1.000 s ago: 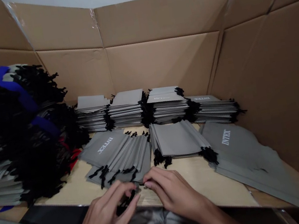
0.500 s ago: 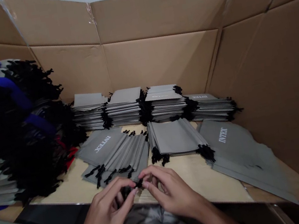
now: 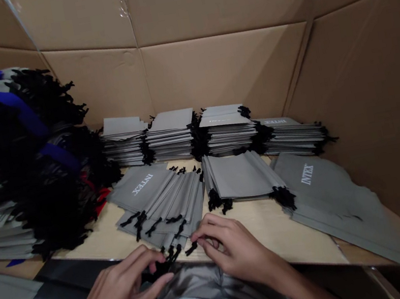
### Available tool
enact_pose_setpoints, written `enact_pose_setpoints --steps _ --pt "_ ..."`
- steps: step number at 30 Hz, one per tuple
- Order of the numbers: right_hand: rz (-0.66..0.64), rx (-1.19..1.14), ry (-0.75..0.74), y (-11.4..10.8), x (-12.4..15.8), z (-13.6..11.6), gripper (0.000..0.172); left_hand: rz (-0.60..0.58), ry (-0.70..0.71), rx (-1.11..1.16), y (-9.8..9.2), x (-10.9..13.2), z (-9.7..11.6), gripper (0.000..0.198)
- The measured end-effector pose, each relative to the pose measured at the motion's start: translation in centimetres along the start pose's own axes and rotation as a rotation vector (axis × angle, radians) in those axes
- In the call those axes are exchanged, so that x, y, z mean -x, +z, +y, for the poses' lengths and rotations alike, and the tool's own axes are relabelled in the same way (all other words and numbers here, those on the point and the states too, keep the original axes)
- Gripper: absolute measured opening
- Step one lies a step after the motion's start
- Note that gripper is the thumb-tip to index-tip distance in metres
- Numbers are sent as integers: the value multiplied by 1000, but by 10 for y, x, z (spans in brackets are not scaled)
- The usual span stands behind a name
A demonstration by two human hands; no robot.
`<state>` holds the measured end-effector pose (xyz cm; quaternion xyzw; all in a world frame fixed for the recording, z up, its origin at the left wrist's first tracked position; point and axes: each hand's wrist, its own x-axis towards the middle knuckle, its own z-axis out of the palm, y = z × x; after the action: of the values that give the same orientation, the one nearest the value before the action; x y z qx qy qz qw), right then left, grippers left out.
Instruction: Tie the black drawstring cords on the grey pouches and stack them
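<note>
Hands, bare, held slightly apart: left hand [image 3: 113, 296] curled, fingers closed on black drawstring cords [image 3: 162, 265]; right hand [image 3: 233, 249] half open, fingertips just beside those cords, holding nothing visible. Both sit at the near edge of fanned grey INTEX pouches [image 3: 157, 193] on a plywood board [image 3: 260, 229].

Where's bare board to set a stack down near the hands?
The wooden board lies bare right of the right hand, below the grey drawstring bags; a smaller patch sits between the black-corded heap and the fanned bags. Crowded: the back stacks.
</note>
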<state>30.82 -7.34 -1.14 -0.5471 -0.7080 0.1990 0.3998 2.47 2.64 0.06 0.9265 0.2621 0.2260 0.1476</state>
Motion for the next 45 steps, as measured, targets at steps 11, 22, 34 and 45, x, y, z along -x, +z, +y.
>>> enact_pose_setpoints --steps 11,22,34,45 --pt "-29 83 -37 24 3 -16 22 23 -6 -20 14 13 -1 13" --pt "-22 231 -5 43 -18 -14 12 24 90 -43 6 -2 3 25" --pt "-19 268 44 37 -18 -17 9 22 142 -177 -3 -20 -11 27" --pt "110 506 -91 55 -7 -20 12 20 145 -180 1 -18 -6 30"
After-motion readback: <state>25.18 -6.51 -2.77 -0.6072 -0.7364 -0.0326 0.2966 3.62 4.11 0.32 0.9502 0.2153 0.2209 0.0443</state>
